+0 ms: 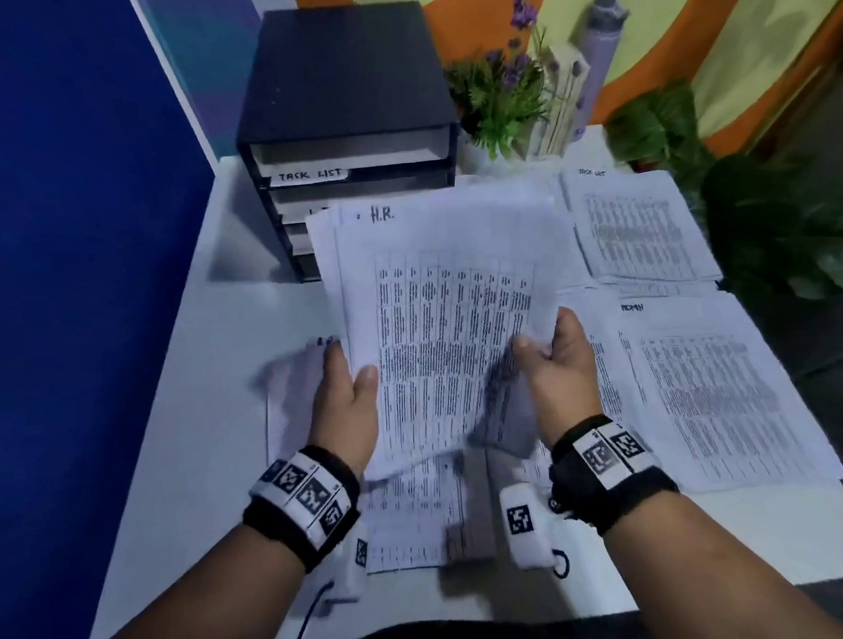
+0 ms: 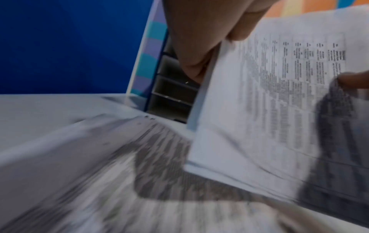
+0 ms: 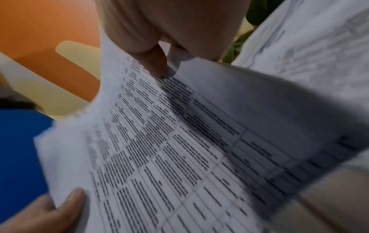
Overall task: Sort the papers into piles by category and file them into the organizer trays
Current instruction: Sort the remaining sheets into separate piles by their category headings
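A stack of printed papers headed "H.R." [image 1: 437, 293] is lifted above the white table [image 1: 180, 461], held by both hands. My left hand [image 1: 348, 399] grips its left edge, thumb on top. My right hand [image 1: 556, 354] grips the right edge, thumb on the sheet. The same stack [image 2: 269, 102] fills the left wrist view under my left hand [image 2: 199, 47], and the stack [image 3: 169, 149] shows under my right hand [image 3: 159, 47] in the right wrist view. The black organizer [image 1: 346, 135] stands at the back left, one tray labelled "TASK LIST".
A "TASK LIST" pile [image 1: 637, 224] lies at the back right, an "ADMIN" pile [image 1: 704, 389] at the near right. More sheets [image 1: 413, 514] lie beneath the held stack. Potted plants [image 1: 498, 89] and leaves [image 1: 777, 224] border the table's back and right.
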### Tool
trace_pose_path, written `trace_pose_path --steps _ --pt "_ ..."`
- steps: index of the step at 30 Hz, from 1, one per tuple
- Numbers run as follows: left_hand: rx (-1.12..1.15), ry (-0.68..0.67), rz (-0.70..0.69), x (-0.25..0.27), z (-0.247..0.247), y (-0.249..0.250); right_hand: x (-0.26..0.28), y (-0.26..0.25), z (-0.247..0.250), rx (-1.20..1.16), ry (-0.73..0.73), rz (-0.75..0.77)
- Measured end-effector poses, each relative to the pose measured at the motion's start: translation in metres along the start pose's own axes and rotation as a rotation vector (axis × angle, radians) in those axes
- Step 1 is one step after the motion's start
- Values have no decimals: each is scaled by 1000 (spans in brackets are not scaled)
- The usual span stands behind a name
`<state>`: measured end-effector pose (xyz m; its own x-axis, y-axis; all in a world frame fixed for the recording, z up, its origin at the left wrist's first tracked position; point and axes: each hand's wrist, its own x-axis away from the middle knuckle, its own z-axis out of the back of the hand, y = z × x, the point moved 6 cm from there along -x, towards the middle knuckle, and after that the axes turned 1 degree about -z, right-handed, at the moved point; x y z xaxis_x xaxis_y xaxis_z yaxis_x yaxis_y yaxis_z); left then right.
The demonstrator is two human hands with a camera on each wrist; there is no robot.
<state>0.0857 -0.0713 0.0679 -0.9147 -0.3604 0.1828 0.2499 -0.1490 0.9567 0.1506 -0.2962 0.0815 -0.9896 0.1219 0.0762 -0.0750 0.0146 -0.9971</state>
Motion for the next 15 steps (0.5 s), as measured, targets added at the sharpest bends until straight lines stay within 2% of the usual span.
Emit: trace_pose_path --steps 2,5,11,15 --pt "-52 -38 -52 0 -19 19 -3 -18 18 -61 60 72" --pt "-19 -44 -154 0 -39 35 -3 -22 40 -145 57 93" --pt "-137 -8 -136 -10 -68 28 -2 9 54 118 -25 -58" --pt "-159 21 -151 -19 -88 45 -32 -3 87 211 135 -24"
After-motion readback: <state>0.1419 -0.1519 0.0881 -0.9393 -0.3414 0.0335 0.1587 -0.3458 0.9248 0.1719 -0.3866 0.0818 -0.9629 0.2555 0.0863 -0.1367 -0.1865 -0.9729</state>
